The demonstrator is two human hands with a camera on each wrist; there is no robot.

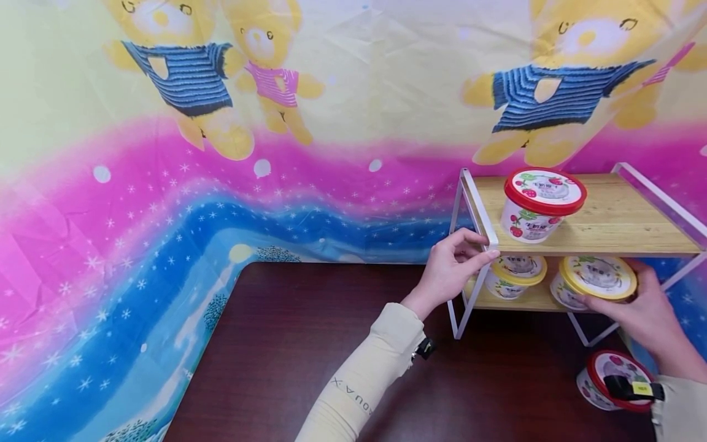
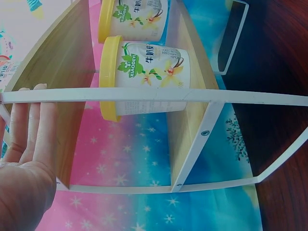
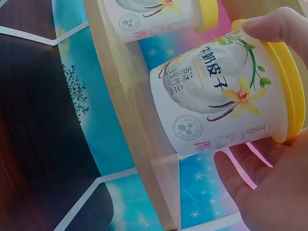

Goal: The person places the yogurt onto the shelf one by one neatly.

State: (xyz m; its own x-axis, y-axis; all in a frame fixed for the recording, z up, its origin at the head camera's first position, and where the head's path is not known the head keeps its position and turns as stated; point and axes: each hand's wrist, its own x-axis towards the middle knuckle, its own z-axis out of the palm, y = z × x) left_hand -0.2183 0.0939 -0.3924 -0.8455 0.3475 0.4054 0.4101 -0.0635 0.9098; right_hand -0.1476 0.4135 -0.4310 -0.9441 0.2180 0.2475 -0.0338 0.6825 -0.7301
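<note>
A two-tier wooden shelf (image 1: pixel 613 215) with white metal frames stands at the right. The left hand (image 1: pixel 450 267) holds the frame's left side near the top board, its fingers (image 2: pixel 47 130) round the white bar. On the lower board, the right hand (image 1: pixel 652 307) grips a yellow-lidded tub (image 1: pixel 599 279), thumb and fingers on either side of it; the right wrist view shows this tub (image 3: pixel 211 91) tilted. Another yellow-lidded tub (image 1: pixel 513 276) stands to its left. A red-lidded tub (image 1: pixel 541 202) sits on the top board.
Another red-lidded tub (image 1: pixel 599 380) stands on the dark table (image 1: pixel 486 380) below the shelf, partly behind the right wrist's camera. A patterned cloth (image 1: pixel 331 184) with bears and snowflakes hangs behind the table and runs down its left side.
</note>
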